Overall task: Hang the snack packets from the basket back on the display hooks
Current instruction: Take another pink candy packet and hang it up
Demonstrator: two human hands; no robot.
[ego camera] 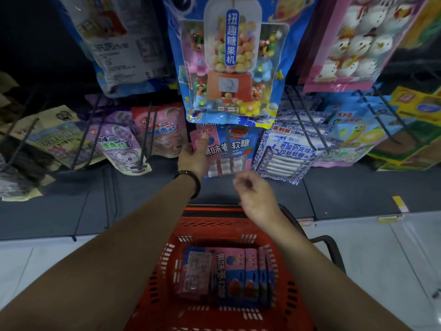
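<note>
A pink-and-blue snack packet (232, 149) hangs on a display hook (228, 139) straight ahead. My left hand (193, 156) holds its left edge, thumb on the front near the top corner. My right hand (256, 199) hovers just below the packet, fingers loosely curled, holding nothing. Below my arms sits the red basket (167, 304) with several matching pink-and-blue packets (236, 275) lying in it, one turned face down.
A big blue candy-machine bag (229, 60) hangs right above the held packet. Purple (119, 144) and white-blue (286, 151) packets hang on neighbouring hooks. Long bare hook wires (303, 125) stick out toward me. A dark shelf ledge (119, 199) runs below the display.
</note>
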